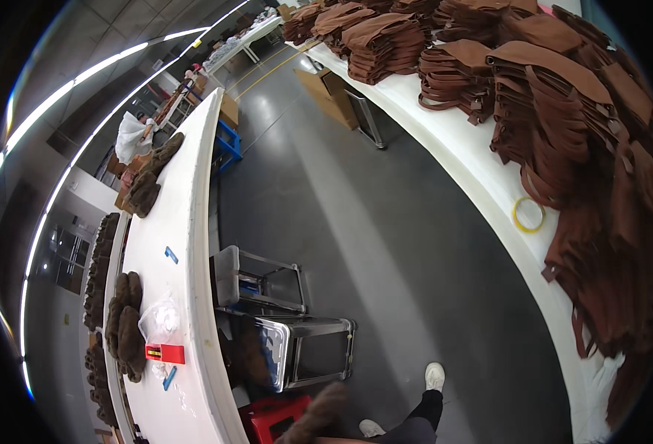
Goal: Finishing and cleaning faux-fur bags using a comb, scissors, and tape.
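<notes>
Neither of my hands shows plainly in the head view. At the lower edge a fuzzy dark brown plush piece (317, 416), blurred, rises into view beside a red plastic stool (273, 420). Whatever grips that piece, if anything, is out of sight below the edge. A small strip at the bottom next to it is too little to make out. My dark-trousered leg and white shoe (435, 376) stand on the grey floor to its right, with part of my other shoe (371, 428) lower down.
Left, a long white table (167, 214) bears brown plush pieces (128, 325), a red box (165, 354) and a clear plastic bag (160, 317). Metal-framed stools (319, 355) stand beside it. Right, a white table (482, 189) carries heaped brown strapped bags (548, 111) and a yellow tape roll (528, 214).
</notes>
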`<state>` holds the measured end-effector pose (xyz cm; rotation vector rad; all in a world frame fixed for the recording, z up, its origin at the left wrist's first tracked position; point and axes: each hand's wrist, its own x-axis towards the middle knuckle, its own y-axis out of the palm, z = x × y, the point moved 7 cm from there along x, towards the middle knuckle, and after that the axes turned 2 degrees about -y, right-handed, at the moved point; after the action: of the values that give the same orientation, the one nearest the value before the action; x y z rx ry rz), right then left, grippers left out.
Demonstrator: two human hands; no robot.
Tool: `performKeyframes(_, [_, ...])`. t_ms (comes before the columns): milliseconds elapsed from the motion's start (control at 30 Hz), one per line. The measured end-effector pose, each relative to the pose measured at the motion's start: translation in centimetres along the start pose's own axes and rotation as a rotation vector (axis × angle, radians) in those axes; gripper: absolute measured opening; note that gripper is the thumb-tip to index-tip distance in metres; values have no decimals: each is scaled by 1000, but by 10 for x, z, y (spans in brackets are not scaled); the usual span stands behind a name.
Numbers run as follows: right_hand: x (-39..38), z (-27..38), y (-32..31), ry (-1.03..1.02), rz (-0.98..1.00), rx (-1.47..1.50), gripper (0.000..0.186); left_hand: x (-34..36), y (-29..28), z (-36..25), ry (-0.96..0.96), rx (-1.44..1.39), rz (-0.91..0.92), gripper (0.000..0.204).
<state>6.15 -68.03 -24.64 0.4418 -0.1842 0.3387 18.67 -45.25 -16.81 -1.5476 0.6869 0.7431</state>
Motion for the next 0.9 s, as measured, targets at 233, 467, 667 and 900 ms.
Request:
performKeyframes(233, [-72, -2, -54, 240, -193, 131, 54, 9, 44, -83, -70, -30, 86, 29])
performKeyframes(467, [-95, 36, -78, 312, -110, 185, 53, 25, 63, -117, -116, -90, 171, 28])
performKeyframes(667, [-104, 54, -90, 416, -104, -48, 48, 25, 95, -121, -104, -337, 217, 27])
performKeyframes(900, [-74, 46, -116, 521, 51, -417, 52, 46, 118, -81, 6, -757, 73, 28])
